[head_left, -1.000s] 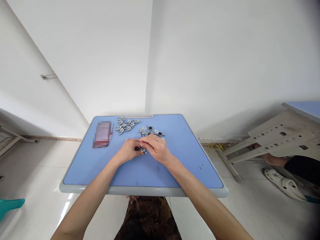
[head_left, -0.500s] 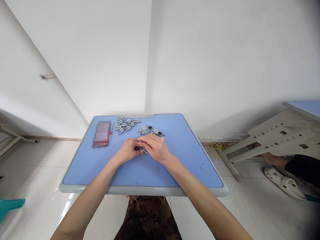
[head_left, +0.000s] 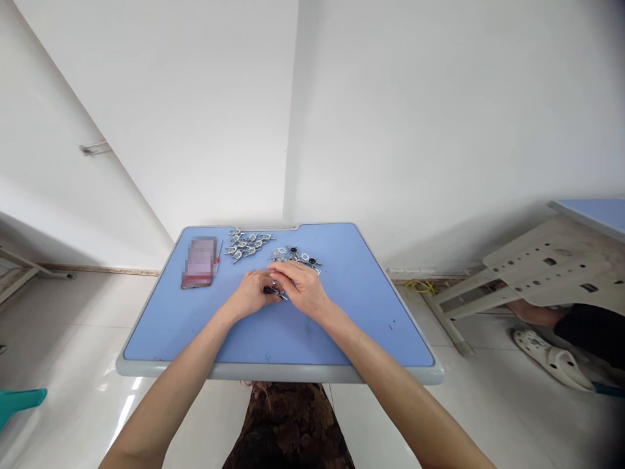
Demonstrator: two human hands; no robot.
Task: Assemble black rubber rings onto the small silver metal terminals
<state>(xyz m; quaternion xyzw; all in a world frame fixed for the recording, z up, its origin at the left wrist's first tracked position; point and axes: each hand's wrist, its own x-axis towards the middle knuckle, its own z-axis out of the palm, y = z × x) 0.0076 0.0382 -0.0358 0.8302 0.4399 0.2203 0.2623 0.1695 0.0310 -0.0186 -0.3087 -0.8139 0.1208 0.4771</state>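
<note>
Over the middle of the blue table (head_left: 303, 339), my two hands meet around a small metal part with a dark body (head_left: 277, 292). My left hand (head_left: 251, 292) is closed on it from the left, its fingers curled round the dark end. My right hand (head_left: 303, 286) bends over it from the right, fingers pressed together; what its fingertips pinch is hidden. Just behind my right hand lies a loose pile of small metal and black parts (head_left: 312, 260). Farther back to the left is a group of several similar metal pieces (head_left: 251, 244).
A phone with a blurred screen (head_left: 199, 262) lies at the table's left, with a thin red-and-white tool (head_left: 219, 253) beside it. Dark specks (head_left: 392, 325) dot the right side. Another desk (head_left: 576, 254) and a person's shoe (head_left: 551, 359) are at the right.
My right hand's fingers have shifted slightly and lifted a little over the part. My left hand stays in place around it.
</note>
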